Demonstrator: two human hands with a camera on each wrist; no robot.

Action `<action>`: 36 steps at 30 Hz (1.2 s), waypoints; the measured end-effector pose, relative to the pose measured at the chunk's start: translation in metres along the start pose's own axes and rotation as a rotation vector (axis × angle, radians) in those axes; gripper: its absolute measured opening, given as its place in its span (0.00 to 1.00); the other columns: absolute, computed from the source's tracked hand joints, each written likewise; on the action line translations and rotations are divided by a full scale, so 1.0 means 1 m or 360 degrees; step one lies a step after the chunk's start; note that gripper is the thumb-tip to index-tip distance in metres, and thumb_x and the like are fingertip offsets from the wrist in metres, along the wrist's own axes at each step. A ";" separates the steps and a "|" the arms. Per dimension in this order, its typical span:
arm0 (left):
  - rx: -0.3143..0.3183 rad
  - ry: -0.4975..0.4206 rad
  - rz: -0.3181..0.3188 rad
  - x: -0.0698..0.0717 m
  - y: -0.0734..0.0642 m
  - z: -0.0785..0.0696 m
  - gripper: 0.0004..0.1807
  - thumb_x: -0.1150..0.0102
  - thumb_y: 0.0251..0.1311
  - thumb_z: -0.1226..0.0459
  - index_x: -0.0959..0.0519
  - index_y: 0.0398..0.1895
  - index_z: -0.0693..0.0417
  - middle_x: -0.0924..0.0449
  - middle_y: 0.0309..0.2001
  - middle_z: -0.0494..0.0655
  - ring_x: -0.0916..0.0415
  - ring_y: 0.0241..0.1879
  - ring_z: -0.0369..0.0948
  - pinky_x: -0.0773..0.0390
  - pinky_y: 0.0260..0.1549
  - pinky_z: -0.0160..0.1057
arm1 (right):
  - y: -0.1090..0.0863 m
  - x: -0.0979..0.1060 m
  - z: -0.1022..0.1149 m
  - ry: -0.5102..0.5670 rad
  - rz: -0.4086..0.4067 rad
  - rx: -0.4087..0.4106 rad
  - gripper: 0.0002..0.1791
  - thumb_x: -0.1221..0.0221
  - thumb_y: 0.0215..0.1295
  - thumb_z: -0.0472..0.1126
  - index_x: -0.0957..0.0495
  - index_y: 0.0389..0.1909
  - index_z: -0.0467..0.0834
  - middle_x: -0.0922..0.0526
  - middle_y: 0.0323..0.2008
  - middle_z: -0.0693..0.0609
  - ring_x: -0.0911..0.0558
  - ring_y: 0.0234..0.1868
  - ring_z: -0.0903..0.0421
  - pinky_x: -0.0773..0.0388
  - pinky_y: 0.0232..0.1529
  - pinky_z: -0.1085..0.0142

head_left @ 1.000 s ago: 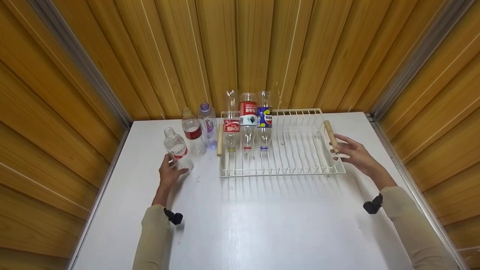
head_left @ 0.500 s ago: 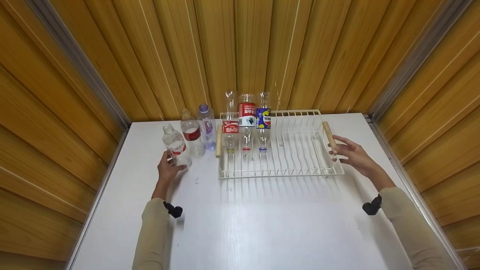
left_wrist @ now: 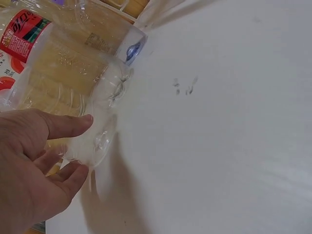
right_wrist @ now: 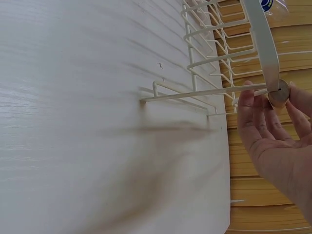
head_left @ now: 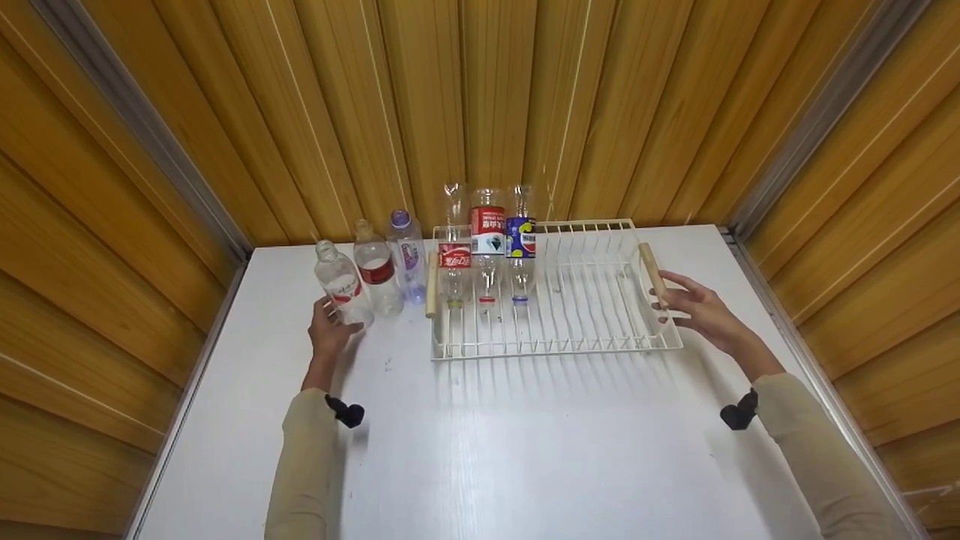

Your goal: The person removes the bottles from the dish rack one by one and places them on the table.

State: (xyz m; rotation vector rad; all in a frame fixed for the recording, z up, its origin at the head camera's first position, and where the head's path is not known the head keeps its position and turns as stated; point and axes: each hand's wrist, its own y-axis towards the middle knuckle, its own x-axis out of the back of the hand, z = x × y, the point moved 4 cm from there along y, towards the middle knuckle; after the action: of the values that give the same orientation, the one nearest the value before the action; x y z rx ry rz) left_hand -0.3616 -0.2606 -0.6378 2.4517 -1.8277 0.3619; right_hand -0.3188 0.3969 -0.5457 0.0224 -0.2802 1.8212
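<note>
- We find the clear bottle [head_left: 343,286] standing at the left of the table [head_left: 480,450], left hand [head_left: 328,332] low on it, thumb curled to one side and fingers to the other, near the base.
- Right hand [head_left: 701,311]: thumb and fingers bent about the near end of the right wooden handle [head_left: 651,270] of the white wire rack [head_left: 555,353].
- Handling: we judge the bottle very light, thin-walled, easily dented and rather slick. Best hold is a gentle one round the body; a hard squeeze would buckle it.
- The rack we take for stiff wire, steadied well by its wooden handle.
- Just beside the clear bottle stand a dark-red-labelled bottle [head_left: 377,271] and a purple-tinted bottle [head_left: 409,259].
- Three bottles sit neck-down in the rack: low red label [head_left: 454,256], red-and-white label [head_left: 488,231], blue label [head_left: 520,237].
- Hard to make out: the clear bottle's base may or may not touch the table; its see-through edge blurs into shadow in the left wrist view.
- Cut off there: its neck. Part of the right hand leaves the right wrist view.
</note>
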 end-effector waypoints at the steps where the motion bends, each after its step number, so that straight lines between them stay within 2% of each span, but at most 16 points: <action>1: 0.0003 0.0006 -0.0003 0.001 0.000 0.001 0.46 0.36 0.53 0.82 0.43 0.76 0.63 0.39 0.75 0.67 0.39 0.76 0.61 0.37 0.74 0.55 | 0.000 -0.001 0.000 0.0000 0.0001 0.0004 0.36 0.48 0.79 0.46 0.49 0.82 0.47 0.17 0.55 0.61 0.17 0.53 0.63 0.18 0.54 0.66; 9: 0.0025 -0.0001 0.0025 0.006 0.002 0.008 0.46 0.41 0.58 0.81 0.47 0.80 0.62 0.42 0.78 0.64 0.44 0.78 0.59 0.41 0.77 0.53 | -0.001 -0.003 -0.001 -0.0019 0.0003 0.0036 0.35 0.48 0.80 0.46 0.49 0.81 0.46 0.17 0.56 0.61 0.17 0.53 0.65 0.18 0.53 0.68; 16: 0.0029 -0.0084 0.0019 0.015 -0.002 0.000 0.46 0.41 0.60 0.81 0.48 0.81 0.61 0.44 0.78 0.66 0.45 0.78 0.59 0.39 0.76 0.52 | -0.002 -0.002 0.001 -0.0081 -0.0004 0.0034 0.36 0.48 0.80 0.48 0.49 0.82 0.46 0.18 0.57 0.61 0.17 0.55 0.65 0.19 0.56 0.67; 22: 0.0072 -0.0033 0.0033 0.029 -0.012 -0.005 0.42 0.37 0.63 0.75 0.43 0.79 0.60 0.38 0.76 0.66 0.39 0.76 0.58 0.34 0.73 0.51 | -0.001 -0.002 0.002 -0.0076 -0.0009 0.0022 0.37 0.47 0.79 0.47 0.50 0.82 0.46 0.18 0.55 0.60 0.17 0.54 0.64 0.19 0.55 0.67; 25: 0.0047 0.0063 0.0045 0.039 -0.021 -0.008 0.35 0.37 0.65 0.71 0.36 0.75 0.62 0.31 0.70 0.68 0.28 0.68 0.55 0.22 0.60 0.36 | 0.000 -0.003 0.001 -0.0080 -0.0012 0.0017 0.37 0.47 0.79 0.47 0.50 0.82 0.46 0.18 0.54 0.61 0.17 0.53 0.65 0.19 0.55 0.68; 27: 0.0036 0.0117 0.0082 0.045 -0.027 -0.009 0.30 0.38 0.67 0.69 0.33 0.71 0.64 0.27 0.66 0.69 0.21 0.59 0.49 0.20 0.50 0.29 | 0.000 -0.004 0.001 -0.0089 -0.0012 0.0017 0.37 0.47 0.79 0.48 0.51 0.82 0.46 0.17 0.54 0.61 0.17 0.54 0.65 0.19 0.56 0.68; 29: 0.0038 0.0188 0.0144 0.049 -0.034 -0.011 0.27 0.40 0.69 0.66 0.30 0.69 0.66 0.25 0.63 0.69 0.19 0.50 0.42 0.22 0.44 0.26 | -0.001 -0.004 0.001 -0.0114 -0.0016 0.0014 0.37 0.48 0.79 0.49 0.51 0.82 0.47 0.18 0.55 0.60 0.17 0.54 0.66 0.19 0.56 0.68; 32: 0.0071 0.0252 0.0270 0.049 -0.042 -0.014 0.25 0.42 0.72 0.64 0.29 0.68 0.66 0.22 0.61 0.65 0.21 0.47 0.36 0.18 0.51 0.38 | -0.003 -0.003 0.002 -0.0132 -0.0021 0.0016 0.37 0.48 0.79 0.49 0.51 0.82 0.47 0.19 0.56 0.59 0.18 0.54 0.66 0.19 0.55 0.70; 36: 0.0053 0.0275 0.0391 0.040 -0.050 -0.018 0.23 0.43 0.73 0.64 0.28 0.66 0.65 0.20 0.57 0.62 0.19 0.51 0.43 0.19 0.56 0.48 | -0.003 -0.003 0.003 -0.0131 -0.0025 0.0022 0.37 0.48 0.79 0.50 0.51 0.82 0.48 0.21 0.56 0.58 0.18 0.55 0.66 0.19 0.55 0.70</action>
State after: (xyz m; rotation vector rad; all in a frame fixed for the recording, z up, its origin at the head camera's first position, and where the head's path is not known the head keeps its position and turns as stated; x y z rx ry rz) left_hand -0.3058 -0.2805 -0.6069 2.1401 -2.0630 0.6025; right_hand -0.3151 0.3939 -0.5422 0.1093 -0.3247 1.8092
